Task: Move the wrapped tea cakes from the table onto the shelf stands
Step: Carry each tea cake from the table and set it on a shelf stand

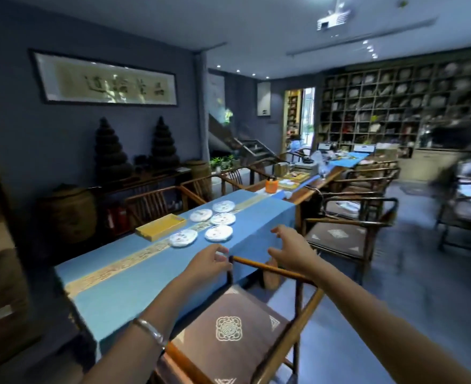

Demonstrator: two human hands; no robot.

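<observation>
Five wrapped tea cakes (212,223), white paper rounds with faint print, lie flat in a loose cluster on the blue tablecloth (134,286), most of them on or beside its patterned gold centre strip. Just left of the cakes sits a shallow yellow tray (160,227). Nearer than the cakes, both hands reach forward above the cloth's near edge, touching none of them. Left hand (208,262): bracelet at the wrist, fingers loosely curled with thumb and fingertips drawn close, holding nothing. Right hand (288,249): fingers spread and bent in an open claw, thumb apart, also empty. Below the hands, closer than the cakes, stands a wooden armchair (273,268) with a brown embroidered cushion (228,331). Far beyond the cakes, to their right, a wall of cubby shelves (403,106) holds blurred round items; its stands cannot be made out.
</observation>
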